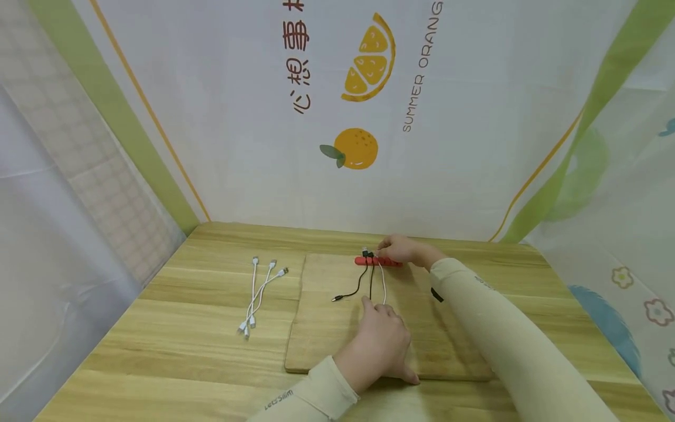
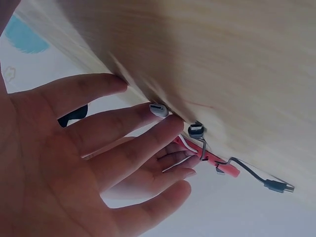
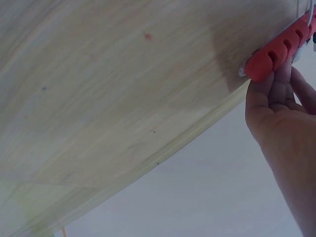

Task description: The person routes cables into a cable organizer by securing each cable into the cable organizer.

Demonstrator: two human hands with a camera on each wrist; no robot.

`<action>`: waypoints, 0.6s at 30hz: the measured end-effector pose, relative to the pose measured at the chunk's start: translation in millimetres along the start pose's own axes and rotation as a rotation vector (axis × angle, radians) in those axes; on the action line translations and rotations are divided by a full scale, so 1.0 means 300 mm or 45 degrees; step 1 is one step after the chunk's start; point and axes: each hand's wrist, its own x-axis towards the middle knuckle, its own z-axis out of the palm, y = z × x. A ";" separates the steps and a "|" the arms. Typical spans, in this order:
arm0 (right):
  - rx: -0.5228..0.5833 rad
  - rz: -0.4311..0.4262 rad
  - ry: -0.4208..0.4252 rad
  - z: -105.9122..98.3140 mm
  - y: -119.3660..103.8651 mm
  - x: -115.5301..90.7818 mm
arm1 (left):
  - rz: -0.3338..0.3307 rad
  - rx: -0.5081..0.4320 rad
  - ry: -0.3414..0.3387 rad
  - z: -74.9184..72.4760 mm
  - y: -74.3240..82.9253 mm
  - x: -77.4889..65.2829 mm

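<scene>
A red cable holder (image 1: 387,262) lies along the far edge of a wooden board (image 1: 321,328). Two black cables (image 1: 360,284) and a white cable (image 1: 384,285) run through its slots toward me. Behind the holder, my right hand (image 1: 403,248) pinches the white cable's far end, its other fingertips against the holder (image 3: 276,54). My left hand (image 1: 377,340) is over the board with fingers stretched out. In the left wrist view, its fingertips touch the white cable's near plug (image 2: 158,109), close to a black plug (image 2: 196,130).
Several loose white cables (image 1: 255,296) lie crossed on the table (image 1: 174,334) left of the board. A printed curtain (image 1: 448,176) hangs behind the table. A small black object (image 1: 436,295) shows beside my right sleeve (image 1: 495,328).
</scene>
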 end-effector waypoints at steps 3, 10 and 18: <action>-0.045 -0.010 0.002 -0.004 -0.008 0.004 | -0.001 -0.007 0.026 0.010 -0.006 -0.008; -0.153 0.000 0.018 -0.007 -0.028 0.018 | -0.004 -0.027 0.079 0.030 -0.028 -0.036; -0.249 -0.040 0.042 0.008 -0.054 0.023 | -0.001 -0.015 0.098 0.022 -0.045 -0.069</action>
